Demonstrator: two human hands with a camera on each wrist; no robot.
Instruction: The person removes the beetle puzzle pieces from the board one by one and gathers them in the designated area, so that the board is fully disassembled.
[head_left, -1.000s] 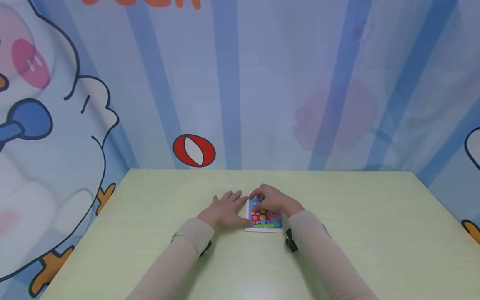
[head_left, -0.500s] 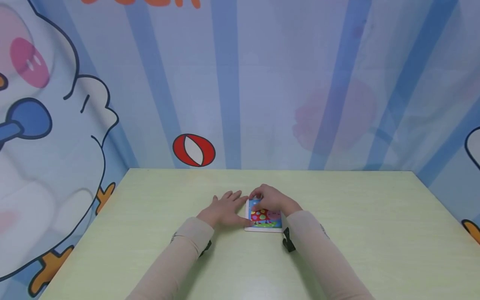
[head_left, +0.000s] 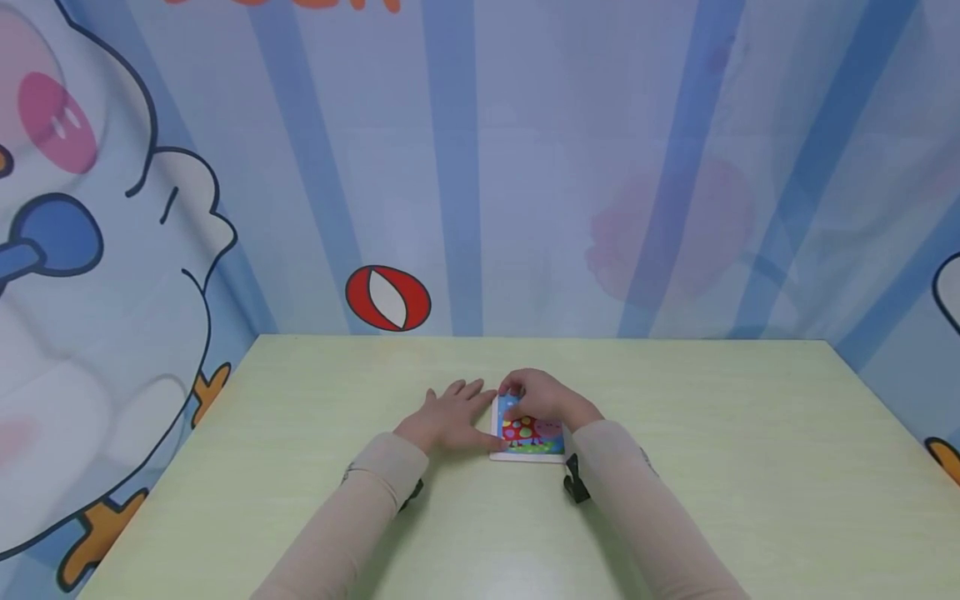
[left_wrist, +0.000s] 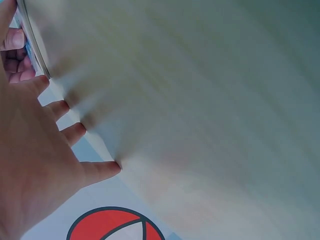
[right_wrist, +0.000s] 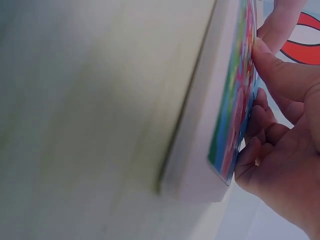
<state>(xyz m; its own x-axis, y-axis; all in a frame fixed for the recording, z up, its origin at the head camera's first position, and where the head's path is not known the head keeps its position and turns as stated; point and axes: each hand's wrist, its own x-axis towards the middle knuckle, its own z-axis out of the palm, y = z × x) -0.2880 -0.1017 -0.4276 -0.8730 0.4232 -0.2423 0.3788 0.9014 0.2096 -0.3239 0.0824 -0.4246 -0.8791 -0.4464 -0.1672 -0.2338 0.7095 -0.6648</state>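
A small square picture board (head_left: 531, 448) with a white rim lies flat on the pale table, printed with a red spotted figure on blue and green. My left hand (head_left: 453, 421) lies along its left side, fingers spread on the table, thumb over the near left part of the board. From above, my right hand (head_left: 546, 396) bends over the far part, fingers curled at the far edge and thumb on the printed face. In the right wrist view the thumb (right_wrist: 267, 62) touches the picture, and the board's thick white side (right_wrist: 200, 115) shows. The right hand hides the board's upper right.
The pale wooden table (head_left: 697, 442) extends around both hands. A blue striped cloth backdrop (head_left: 525, 167) with a red and white ball print (head_left: 387, 298) rises behind its far edge. A large white cartoon figure (head_left: 97, 317) is printed on the left.
My right wrist and forearm have shifted slightly to the left. The left hand and the picture board keep their places, and the right fingers stay at the board's far part.
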